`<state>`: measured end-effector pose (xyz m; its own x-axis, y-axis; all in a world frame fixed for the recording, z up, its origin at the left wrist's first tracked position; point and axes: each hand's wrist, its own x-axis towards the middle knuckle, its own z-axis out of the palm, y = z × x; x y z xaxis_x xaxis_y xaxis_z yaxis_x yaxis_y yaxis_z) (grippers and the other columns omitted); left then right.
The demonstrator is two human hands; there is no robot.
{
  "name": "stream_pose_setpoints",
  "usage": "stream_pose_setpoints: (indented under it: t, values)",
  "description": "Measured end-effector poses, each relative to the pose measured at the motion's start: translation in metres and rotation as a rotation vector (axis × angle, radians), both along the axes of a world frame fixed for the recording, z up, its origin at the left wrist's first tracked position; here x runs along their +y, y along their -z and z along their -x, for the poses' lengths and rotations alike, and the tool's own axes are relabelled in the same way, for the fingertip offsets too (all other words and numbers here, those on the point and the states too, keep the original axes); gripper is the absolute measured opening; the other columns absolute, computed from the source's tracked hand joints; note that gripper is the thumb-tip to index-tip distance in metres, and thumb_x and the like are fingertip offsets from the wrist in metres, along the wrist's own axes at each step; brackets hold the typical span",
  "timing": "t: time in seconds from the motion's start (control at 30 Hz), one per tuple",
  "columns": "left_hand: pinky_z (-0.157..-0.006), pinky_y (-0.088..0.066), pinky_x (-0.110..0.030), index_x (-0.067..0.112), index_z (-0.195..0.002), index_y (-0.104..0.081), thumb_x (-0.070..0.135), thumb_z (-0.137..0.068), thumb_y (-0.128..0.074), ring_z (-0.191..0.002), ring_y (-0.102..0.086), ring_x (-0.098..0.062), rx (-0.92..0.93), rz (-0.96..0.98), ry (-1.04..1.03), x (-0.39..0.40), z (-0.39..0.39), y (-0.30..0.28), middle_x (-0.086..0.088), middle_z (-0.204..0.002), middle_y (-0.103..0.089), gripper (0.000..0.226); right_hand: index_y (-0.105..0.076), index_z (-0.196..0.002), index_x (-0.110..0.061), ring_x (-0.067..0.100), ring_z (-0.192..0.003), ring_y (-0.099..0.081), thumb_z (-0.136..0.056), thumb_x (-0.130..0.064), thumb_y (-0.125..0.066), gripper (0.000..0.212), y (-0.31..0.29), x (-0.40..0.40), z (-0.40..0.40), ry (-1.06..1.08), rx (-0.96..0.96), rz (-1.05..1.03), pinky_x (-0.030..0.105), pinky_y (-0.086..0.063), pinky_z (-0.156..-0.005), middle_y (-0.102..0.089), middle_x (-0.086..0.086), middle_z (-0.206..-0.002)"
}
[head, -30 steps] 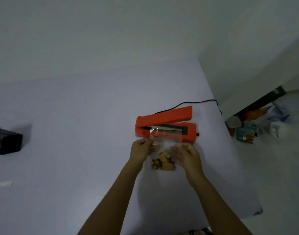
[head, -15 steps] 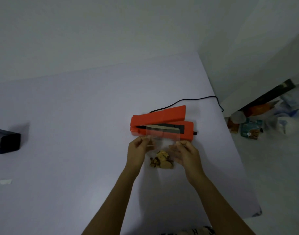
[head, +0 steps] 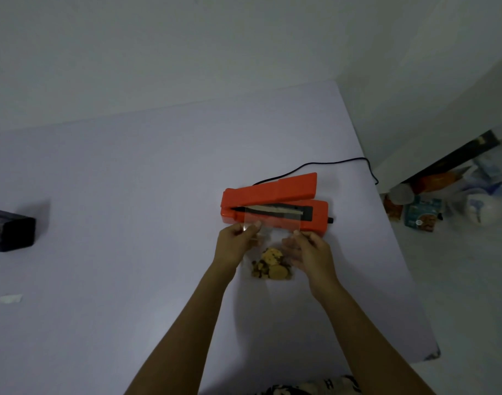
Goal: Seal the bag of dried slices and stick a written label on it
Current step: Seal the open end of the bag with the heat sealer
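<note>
Head cam shows the left hand (head: pixel 236 243) and right hand (head: pixel 309 250) each pinching a top corner of the clear plastic bag of dried slices (head: pixel 271 265), stretching its mouth flat across the open orange heat sealer (head: pixel 275 205) on the counter (head: pixel 130 223), probably so it seals wrinkle-free.

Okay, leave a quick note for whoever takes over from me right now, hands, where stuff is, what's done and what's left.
Left hand: pinching the left side of the clear bag near its mouth.
Right hand: pinching the right side the same way.
Bag: its open end lies across the strip of the orange heat sealer, whose lid is raised. The dried slices sit at the bag's near end, clear of the sealer.
Done: bag lined up on the sealer.
Left: press the lid down to seal, then write a label and stick it on. A small white slip lies at the table's far left; it may be the label, I cannot tell.
</note>
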<state>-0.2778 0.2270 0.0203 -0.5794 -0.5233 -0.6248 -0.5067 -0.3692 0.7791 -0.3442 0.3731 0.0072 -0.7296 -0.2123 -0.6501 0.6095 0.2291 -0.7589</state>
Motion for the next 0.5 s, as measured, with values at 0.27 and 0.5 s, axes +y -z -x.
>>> stream_pose_setpoints:
  t: [0.27, 0.5]
  values:
    - [-0.052, -0.048, -0.008, 0.013, -0.083, -0.071, 0.024, -0.084, -0.071, -0.057, -0.064, 0.003, -0.014, 0.017, 0.091, -0.0049, 0.0003, 0.0019, 0.0, -0.078, -0.071, 0.012, -0.067, -0.091, -0.014, 0.026, -0.086, -0.071, -0.094, -0.023, -0.056, 0.014, -0.0004, -0.0045, -0.002, 0.027, -0.009, -0.013, 0.044, -0.057, -0.083, -0.074, 0.009, -0.091]
    - [-0.051, -0.047, -0.008, 0.015, -0.08, -0.071, 0.025, -0.084, -0.071, -0.056, -0.064, 0.004, -0.031, 0.029, 0.096, -0.0074, 0.0025, 0.0072, 0.003, -0.075, -0.07, 0.011, -0.065, -0.08, -0.015, 0.017, -0.072, -0.067, -0.093, -0.041, -0.052, 0.032, -0.0025, -0.0005, -0.0053, 0.059, 0.272, -0.29, 0.035, -0.054, -0.069, -0.069, 0.0, -0.075]
